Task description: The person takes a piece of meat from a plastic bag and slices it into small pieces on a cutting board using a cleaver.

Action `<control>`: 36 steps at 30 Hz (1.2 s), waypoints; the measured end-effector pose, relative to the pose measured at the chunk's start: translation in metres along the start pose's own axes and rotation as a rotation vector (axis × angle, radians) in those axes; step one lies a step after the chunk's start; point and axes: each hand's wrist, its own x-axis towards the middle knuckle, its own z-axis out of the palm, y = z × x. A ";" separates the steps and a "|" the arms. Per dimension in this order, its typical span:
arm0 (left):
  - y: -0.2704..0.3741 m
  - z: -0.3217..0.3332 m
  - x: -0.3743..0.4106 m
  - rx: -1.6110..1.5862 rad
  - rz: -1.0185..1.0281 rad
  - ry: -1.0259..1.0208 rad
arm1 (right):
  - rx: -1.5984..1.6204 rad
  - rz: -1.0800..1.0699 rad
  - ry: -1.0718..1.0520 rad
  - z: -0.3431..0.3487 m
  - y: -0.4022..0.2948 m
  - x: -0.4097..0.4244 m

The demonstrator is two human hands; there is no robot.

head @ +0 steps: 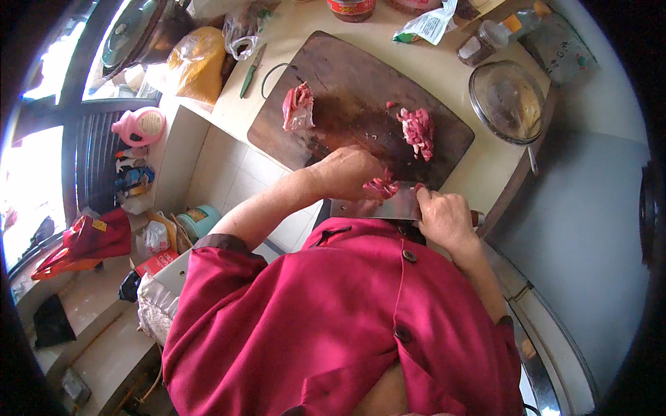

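My right hand (446, 214) grips a cleaver by its handle (476, 218). The wide steel blade (372, 209) points left, close in front of my body at the board's near edge. Bits of raw red meat (382, 187) sit between the curled fingers of my left hand (349, 167) and the blade; those fingertips are partly hidden. On the dark wooden chopping board (354, 88), a larger chunk of raw meat (298, 108) lies at the left. A heap of small chopped meat pieces (418, 131) lies at the right, with a stray bit beside it.
Left of the board lies a green-handled knife (252, 78), near a bag of yellow grain-like food (200, 65). To the right are a glass-lidded pan (507, 101) and a jar (481, 44). A red-labelled jar (351, 8) and an opened packet (429, 25) stand behind.
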 end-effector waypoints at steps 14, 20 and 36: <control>-0.007 0.011 0.008 -0.095 -0.063 0.070 | -0.064 -0.059 0.042 0.000 0.001 0.001; -0.022 -0.009 0.016 -0.882 -0.452 0.135 | -0.030 -0.120 0.122 0.004 0.005 -0.008; -0.037 0.000 0.033 0.002 -0.269 0.519 | 0.286 0.081 0.231 -0.024 0.026 -0.070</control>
